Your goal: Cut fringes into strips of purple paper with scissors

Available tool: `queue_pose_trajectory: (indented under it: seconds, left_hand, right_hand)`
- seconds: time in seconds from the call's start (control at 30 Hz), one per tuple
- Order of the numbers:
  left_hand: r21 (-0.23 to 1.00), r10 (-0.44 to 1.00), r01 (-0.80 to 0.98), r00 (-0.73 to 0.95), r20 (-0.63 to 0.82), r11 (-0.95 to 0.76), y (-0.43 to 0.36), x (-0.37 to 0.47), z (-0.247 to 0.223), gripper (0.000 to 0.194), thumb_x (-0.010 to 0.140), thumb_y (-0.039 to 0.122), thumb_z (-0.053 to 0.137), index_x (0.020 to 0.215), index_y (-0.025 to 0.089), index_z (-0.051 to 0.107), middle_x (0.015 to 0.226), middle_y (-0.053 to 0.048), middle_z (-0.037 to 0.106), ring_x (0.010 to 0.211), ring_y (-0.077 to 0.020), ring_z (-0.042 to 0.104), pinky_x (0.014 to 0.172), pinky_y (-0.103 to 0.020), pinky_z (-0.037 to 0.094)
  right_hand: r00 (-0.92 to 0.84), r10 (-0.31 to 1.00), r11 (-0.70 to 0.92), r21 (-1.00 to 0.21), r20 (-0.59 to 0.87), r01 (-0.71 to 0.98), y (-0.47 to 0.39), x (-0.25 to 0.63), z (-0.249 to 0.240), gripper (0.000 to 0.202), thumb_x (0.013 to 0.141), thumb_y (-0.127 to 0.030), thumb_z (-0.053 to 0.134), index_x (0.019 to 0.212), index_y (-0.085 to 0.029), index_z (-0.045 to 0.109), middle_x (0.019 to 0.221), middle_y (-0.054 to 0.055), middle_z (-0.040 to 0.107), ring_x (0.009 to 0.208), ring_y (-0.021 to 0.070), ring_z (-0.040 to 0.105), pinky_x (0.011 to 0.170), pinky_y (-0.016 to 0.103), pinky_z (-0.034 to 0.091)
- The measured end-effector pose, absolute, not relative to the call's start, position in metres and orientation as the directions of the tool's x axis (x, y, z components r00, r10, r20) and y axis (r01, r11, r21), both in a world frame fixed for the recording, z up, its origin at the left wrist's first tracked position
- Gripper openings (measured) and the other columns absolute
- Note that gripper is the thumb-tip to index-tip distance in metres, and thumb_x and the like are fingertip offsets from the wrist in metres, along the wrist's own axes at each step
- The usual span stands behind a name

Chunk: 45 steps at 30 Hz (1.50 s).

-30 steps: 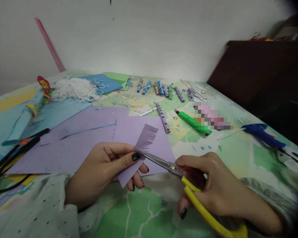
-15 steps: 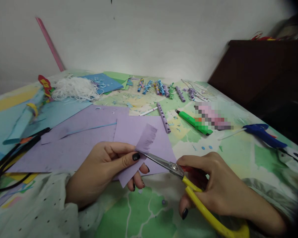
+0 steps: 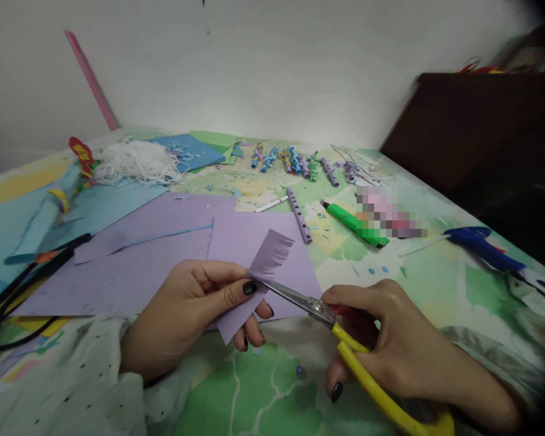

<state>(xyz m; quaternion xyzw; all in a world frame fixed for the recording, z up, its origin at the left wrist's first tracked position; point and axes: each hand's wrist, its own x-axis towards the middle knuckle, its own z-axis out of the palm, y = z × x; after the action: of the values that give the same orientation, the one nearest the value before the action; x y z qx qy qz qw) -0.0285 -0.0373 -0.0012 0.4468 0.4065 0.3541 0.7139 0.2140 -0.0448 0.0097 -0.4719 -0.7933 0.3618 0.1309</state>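
A purple paper strip (image 3: 272, 251) with a fringe of thin cuts along its right edge is pinched between the thumb and fingers of my left hand (image 3: 200, 303). The strip's uncut lower end hangs below my thumb. Yellow-handled scissors (image 3: 372, 381) are held in my right hand (image 3: 390, 339), closed on the handles. Their metal blades look nearly together, and the tips touch the strip just above my left thumb. Beneath the strip lies a purple sheet (image 3: 295, 297).
Behind are a dotted purple tube (image 3: 298, 215), a green cutter (image 3: 354, 225) and several small decorated rolls (image 3: 293, 160). White yarn (image 3: 138, 162) and blue paper (image 3: 195, 151) lie back left. A blue glue gun (image 3: 484, 247) rests at right, black cords (image 3: 31, 281) at left.
The fringed part of the strip has spread and tilted to the right, showing its cuts more clearly. Both hands have stayed almost in place.
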Motion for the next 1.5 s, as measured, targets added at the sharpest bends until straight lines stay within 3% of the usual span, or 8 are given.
queue_pose_trajectory:
  seconds: [0.83,1.37,1.5]
  left_hand:
    - [0.925,0.875,-0.158,0.410,-0.258,0.346,-0.0370,-0.0278,-0.0012,0.015,0.081,0.024,0.070,0.070,0.015,0.075,0.060,-0.002,0.073,0.047,-0.0086,0.066,0.042,-0.009,0.048]
    - [0.937,0.890,-0.175,0.403,-0.211,0.302,-0.0378,-0.0284,-0.0019,0.010,0.081,0.023,0.070,0.075,0.016,0.075,0.061,-0.001,0.073,0.051,-0.0104,0.068,0.046,-0.012,0.053]
    - [0.941,0.898,-0.179,0.392,-0.199,0.286,-0.0384,-0.0290,-0.0012,0.011,0.082,0.023,0.070,0.074,0.016,0.075,0.066,-0.002,0.075,0.051,-0.0099,0.068,0.048,-0.012,0.054]
  right_hand:
    - [-0.511,0.851,0.303,-0.678,-0.125,0.670,-0.0425,0.2133,0.0102,0.039,0.063,-0.039,0.082,0.060,-0.020,0.048,0.050,-0.009,0.029,0.048,0.0084,0.023,0.041,0.021,0.018]
    - [-0.493,0.864,0.283,-0.711,-0.102,0.643,-0.0455,0.2130,0.0096,0.034,0.064,-0.036,0.082,0.061,-0.019,0.052,0.046,-0.009,0.031,0.045,0.0077,0.025,0.039,0.021,0.018]
    - [-0.495,0.863,0.283,-0.716,-0.101,0.639,-0.0462,0.2124,0.0098,0.029,0.065,-0.029,0.080,0.062,-0.019,0.053,0.045,-0.009,0.034,0.044,0.0075,0.027,0.039,0.021,0.018]
